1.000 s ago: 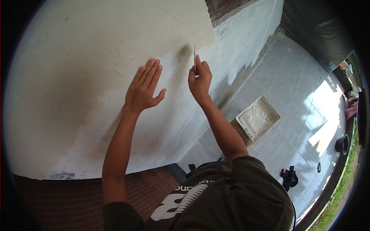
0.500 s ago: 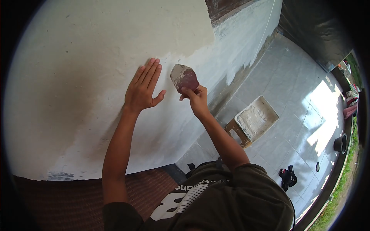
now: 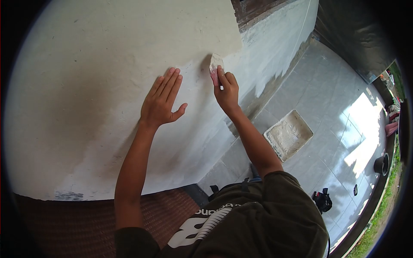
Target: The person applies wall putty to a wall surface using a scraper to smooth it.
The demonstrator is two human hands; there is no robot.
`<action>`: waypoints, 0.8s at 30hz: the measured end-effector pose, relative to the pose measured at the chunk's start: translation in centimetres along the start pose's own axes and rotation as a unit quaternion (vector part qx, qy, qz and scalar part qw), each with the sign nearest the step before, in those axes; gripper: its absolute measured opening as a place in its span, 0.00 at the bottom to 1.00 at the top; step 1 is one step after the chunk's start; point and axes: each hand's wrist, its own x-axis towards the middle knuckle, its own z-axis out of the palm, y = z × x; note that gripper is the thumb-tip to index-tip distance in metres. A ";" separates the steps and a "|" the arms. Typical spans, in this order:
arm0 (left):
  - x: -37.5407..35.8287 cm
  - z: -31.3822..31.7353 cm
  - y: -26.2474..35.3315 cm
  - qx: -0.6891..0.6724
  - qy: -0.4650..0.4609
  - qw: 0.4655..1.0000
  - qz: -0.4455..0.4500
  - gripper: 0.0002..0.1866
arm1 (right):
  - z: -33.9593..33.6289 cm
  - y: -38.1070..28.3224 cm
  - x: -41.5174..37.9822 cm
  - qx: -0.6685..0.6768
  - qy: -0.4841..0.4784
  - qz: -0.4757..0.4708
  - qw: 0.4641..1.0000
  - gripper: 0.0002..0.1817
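Observation:
My left hand lies flat against the plastered wall, fingers together and stretched upward, thumb out to the side. To its right, my right hand grips a flat scraper smeared with pale putty. The scraper is turned nearly edge-on to me, close to the wall where the beige coat borders a whiter area. Its reddish lower part shows beside my thumb and fingers. Below my right forearm stands a rectangular tray holding whitish putty.
A brown woven surface runs along the wall's foot. Grey floor tiles stretch right, with a black bag-like item and a dark bucket on them. A brown frame sits in the wall at the top.
My right hand has moved up and to the right, turning the scraper from broad face toward me to nearly edge-on. My left hand stays flat at about the same place.

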 end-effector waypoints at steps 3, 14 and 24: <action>0.1 -0.1 0.0 0.000 -0.003 1.000 -0.003 0.38 | 1.9 -0.6 -0.9 -0.034 -0.033 0.029 0.998 0.30; 0.0 0.0 0.0 0.010 -0.003 1.000 -0.004 0.38 | -0.4 -3.4 -1.8 0.146 0.015 0.126 0.981 0.31; 0.1 0.2 -0.1 -0.005 0.010 1.000 -0.001 0.39 | 2.1 -6.8 -3.3 0.087 -0.074 0.127 0.985 0.33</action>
